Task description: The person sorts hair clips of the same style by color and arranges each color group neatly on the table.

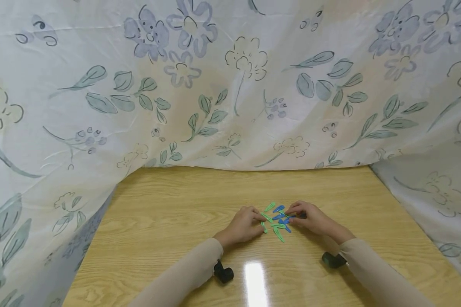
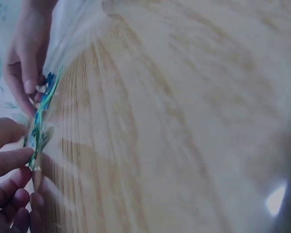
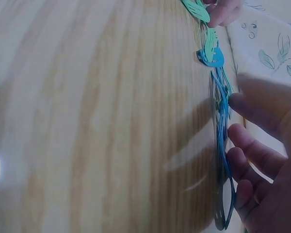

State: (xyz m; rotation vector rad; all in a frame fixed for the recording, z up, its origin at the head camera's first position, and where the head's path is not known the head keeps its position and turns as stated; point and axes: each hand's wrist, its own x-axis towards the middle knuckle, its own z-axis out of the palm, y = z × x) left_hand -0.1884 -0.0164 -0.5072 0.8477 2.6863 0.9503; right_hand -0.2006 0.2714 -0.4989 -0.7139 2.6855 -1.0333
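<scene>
Green snap hair clips [image 1: 278,234] and blue snap hair clips [image 1: 278,208] lie in a loose cluster on the wooden table. My left hand [image 1: 243,226] is at the cluster's left side, its fingertips right at a green hair clip [image 1: 266,217], the thumb close to another. From the right, my right hand [image 1: 311,217] reaches in with thumb and forefinger apart, at a green clip and the blue ones. A long blue clip [image 3: 224,160] stretches along its fingertips in the right wrist view. Low, blurred wrist views hide how the clips overlap.
The wooden table [image 1: 169,213] reflects a bright light near its front. Flowered cloth [image 1: 199,106] hangs behind it and along both sides. Black wrist devices [image 1: 223,273] sit below both sleeves.
</scene>
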